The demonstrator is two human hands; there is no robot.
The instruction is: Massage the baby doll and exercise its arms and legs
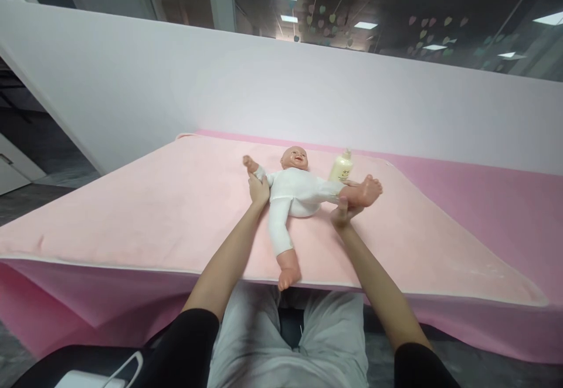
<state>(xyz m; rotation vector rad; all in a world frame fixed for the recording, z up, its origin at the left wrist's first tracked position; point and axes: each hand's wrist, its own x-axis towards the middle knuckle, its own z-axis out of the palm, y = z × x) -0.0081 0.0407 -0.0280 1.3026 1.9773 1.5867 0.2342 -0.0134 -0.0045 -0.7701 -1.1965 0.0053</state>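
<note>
A baby doll (292, 189) with a white cloth body lies on its back on the pink blanket (176, 200), its head toward the wall. My left hand (258, 190) is closed on the doll's arm at the left, beside its torso. With my right hand (345, 212) I grip the doll's lower leg on the right, which stretches out sideways and is raised off the blanket. The doll's other leg points toward me, its foot at the blanket's front edge. Behind the raised leg stands a pale yellow pump bottle (342, 166), its lower part hidden.
A white wall panel (281, 89) rises behind the table, with dark glass above it. Pink cloth (497, 212) shows under the blanket on the right and hangs down in front. My legs are under the table's front edge. A white object with a cable (92, 379) sits at lower left.
</note>
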